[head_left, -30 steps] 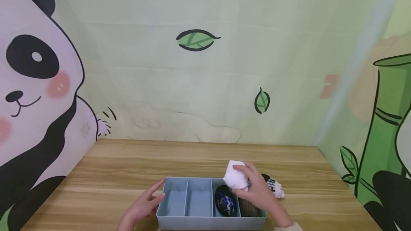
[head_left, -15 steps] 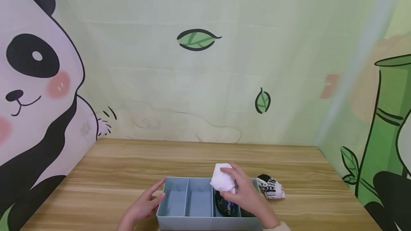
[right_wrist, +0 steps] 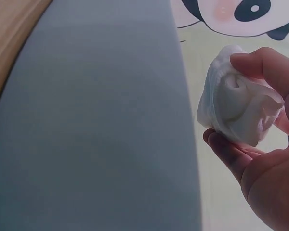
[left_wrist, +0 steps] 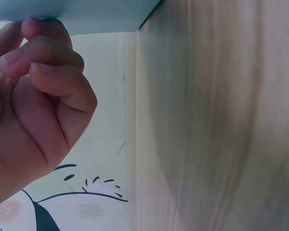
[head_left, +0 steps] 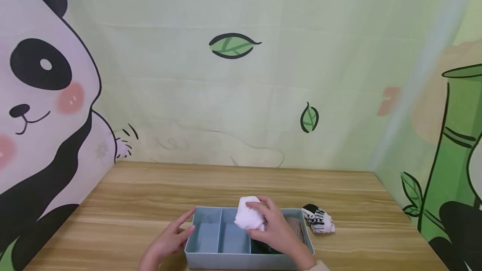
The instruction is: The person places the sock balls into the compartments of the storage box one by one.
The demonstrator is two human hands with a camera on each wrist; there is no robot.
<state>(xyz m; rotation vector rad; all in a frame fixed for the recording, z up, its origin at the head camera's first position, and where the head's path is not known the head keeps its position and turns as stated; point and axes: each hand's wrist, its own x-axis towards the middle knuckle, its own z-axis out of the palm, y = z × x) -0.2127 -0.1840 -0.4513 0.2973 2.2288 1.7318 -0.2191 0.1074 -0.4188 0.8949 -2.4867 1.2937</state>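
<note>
A rolled white sock (head_left: 248, 214) is pinched between the thumb and fingers of my right hand (head_left: 274, 226). It is held above the divided blue-grey box (head_left: 222, 261), over its second compartment from the left. In the right wrist view the sock (right_wrist: 233, 106) shows folded, tucked cloth. My left hand (head_left: 169, 239) touches the box's left side, its index finger stretched along the far corner and its thumb at the rim. In the left wrist view the other fingers (left_wrist: 62, 79) are loosely bent below the box. A dark roll (head_left: 260, 247) in the third compartment is mostly hidden by my right hand.
A brownish ribbed roll (head_left: 296, 226) lies in the rightmost compartment. Outside the box, at its right, a black-and-white patterned roll (head_left: 319, 220) sits on the wooden table (head_left: 180, 183). A printed panda backdrop (head_left: 180, 95) stands behind the table.
My right hand has carried the white sock leftward, from over the right compartments to over the second one. The brownish and black-and-white rolls show more fully. My left hand stays at the box.
</note>
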